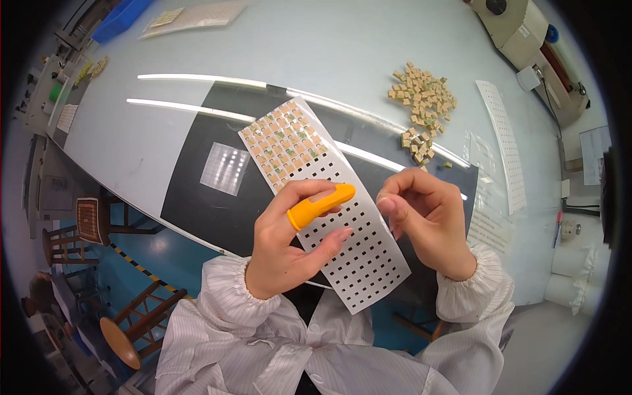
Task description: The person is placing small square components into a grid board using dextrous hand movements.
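Note:
A long white sheet point(378, 260) printed with rows of small black squares lies aslant on the black part of the table. Small tan pieces point(280, 135), some with green marks, cover its far end in rows. Over the sheet's middle is my left hand point(289, 237), a yellow finger cot point(322, 205) on its index finger. Its thumb and index finger are apart, with nothing visible between them. Just past the sheet's right edge, my right hand point(431, 214) has thumb and index finger pinched together. Whatever that pinch may hold is too small to make out.
A loose heap of small tan blocks point(421, 99) sits beyond my right hand. Left of the sheet lies a clear gridded plastic piece point(224, 169). Another dotted white strip point(503, 148) and a machine point(517, 29) are at the right. Wooden stools point(122, 339) stand at lower left.

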Motion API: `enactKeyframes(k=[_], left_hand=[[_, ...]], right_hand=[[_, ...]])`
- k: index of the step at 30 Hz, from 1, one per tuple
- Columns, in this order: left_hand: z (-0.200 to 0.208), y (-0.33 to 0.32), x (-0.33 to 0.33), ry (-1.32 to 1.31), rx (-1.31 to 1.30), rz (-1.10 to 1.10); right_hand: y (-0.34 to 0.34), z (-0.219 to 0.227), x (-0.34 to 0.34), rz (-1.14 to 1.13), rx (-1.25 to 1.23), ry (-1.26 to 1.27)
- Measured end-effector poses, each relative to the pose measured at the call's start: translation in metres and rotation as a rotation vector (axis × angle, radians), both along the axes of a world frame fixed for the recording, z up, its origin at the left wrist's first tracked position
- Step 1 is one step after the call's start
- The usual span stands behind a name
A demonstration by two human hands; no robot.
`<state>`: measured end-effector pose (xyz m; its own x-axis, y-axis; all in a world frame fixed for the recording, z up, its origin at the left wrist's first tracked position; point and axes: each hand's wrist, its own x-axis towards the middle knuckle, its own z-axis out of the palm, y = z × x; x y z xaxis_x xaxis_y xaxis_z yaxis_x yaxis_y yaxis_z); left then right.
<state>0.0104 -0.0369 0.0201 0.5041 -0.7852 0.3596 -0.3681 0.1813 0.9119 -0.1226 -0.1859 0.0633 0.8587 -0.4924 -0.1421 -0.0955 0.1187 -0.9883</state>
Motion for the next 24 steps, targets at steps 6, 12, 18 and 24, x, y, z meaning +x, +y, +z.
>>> enactKeyframes(k=[6,12,18,24], left_hand=[[0.0,0.024,-0.013,-0.353,0.219,0.16],[-0.008,0.037,-0.003,-0.55,0.343,-0.068],[0.005,0.04,0.049,-0.604,0.369,-0.255],[0.037,0.021,0.039,-0.33,0.514,-0.159]], right_hand=[[-0.036,-0.013,0.004,-0.172,-0.629,0.063],[-0.071,-0.023,-0.002,-0.245,-1.001,0.174],[-0.066,-0.011,-0.004,-0.361,-1.277,0.285],[-0.04,-0.015,0.002,-0.036,-1.156,0.037]])
